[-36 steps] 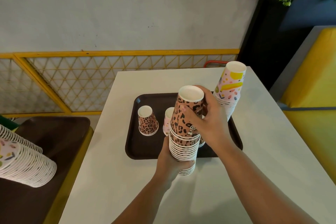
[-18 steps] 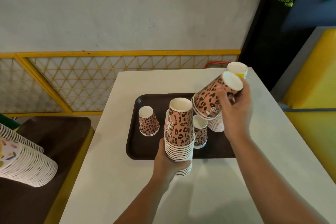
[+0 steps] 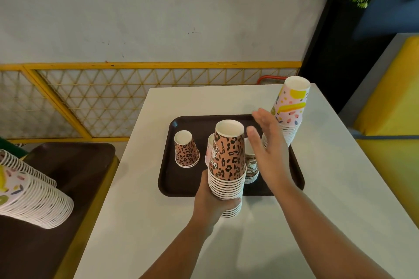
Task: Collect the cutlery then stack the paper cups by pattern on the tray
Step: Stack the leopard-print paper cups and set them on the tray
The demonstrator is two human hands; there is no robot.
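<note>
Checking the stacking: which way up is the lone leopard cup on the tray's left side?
Upside down. The leopard cup rests its wide rim on the tray, narrow white base facing up.

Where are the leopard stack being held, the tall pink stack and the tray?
Leopard stack point(image 3: 229, 158): head view, side of top cup.
Pink stack point(image 3: 291, 106): head view, side of top cup.
Tray point(image 3: 181, 188): head view, bare near-left corner.

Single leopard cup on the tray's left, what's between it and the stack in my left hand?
Only bare tray shows between single leopard cup and held stack, head view.
</note>
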